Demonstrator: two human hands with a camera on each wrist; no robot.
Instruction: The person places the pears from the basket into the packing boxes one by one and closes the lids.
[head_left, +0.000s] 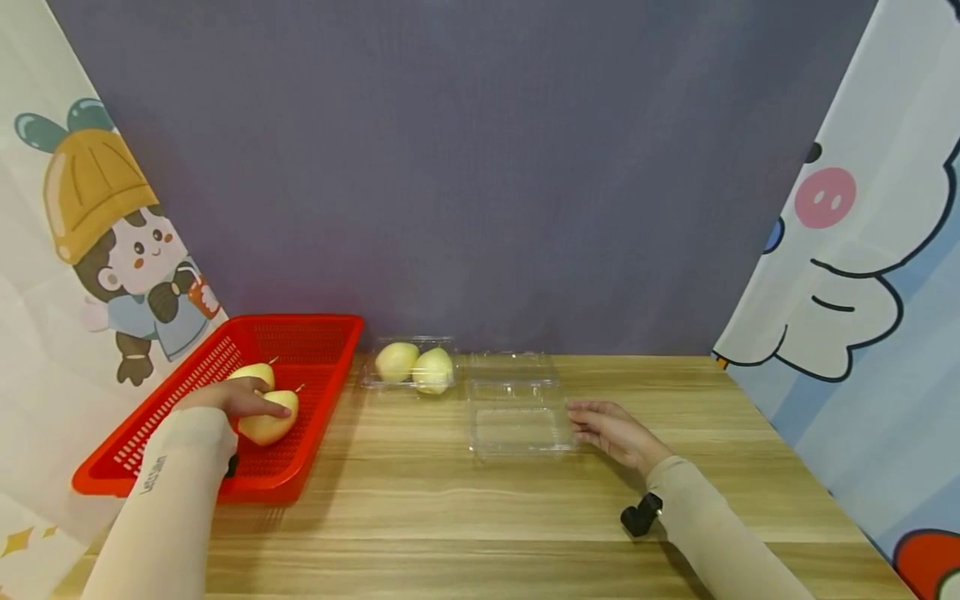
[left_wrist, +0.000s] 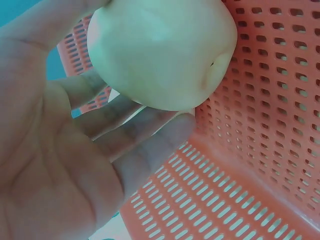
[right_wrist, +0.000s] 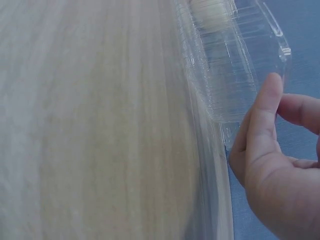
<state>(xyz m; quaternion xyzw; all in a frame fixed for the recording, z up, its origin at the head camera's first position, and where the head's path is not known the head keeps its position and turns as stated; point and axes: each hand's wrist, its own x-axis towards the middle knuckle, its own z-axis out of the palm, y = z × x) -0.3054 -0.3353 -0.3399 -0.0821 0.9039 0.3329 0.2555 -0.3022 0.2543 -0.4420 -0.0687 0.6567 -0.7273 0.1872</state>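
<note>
Over in the red basket [head_left: 270, 490], the left hand [head_left: 228, 397] holds the nearer pear [head_left: 272, 421], thumb on one side and fingers reaching under the other; the farther pear [head_left: 255, 373] lies right beside it, and both stems show. A broad, gentle hold looks best here, likely kinder to the skin than a fingertip squeeze, and any lift should rise well above the basket's wall. Across the bench [head_left: 420, 533], the right hand [head_left: 615, 433] pinches the right edge of the open box [head_left: 517, 429] between thumb and fingers. Light steadying seems enough: that thin clear plastic could bend or skid under a hard pull. Its lid [head_left: 512, 367] stands back, away from the bench's near edge, and no fruit shows inside. Just to its left sits the filled box [head_left: 390, 384], two yellow pears [head_left: 433, 371] side by side within; whether its lid is fastened, nobody can tell.
</note>
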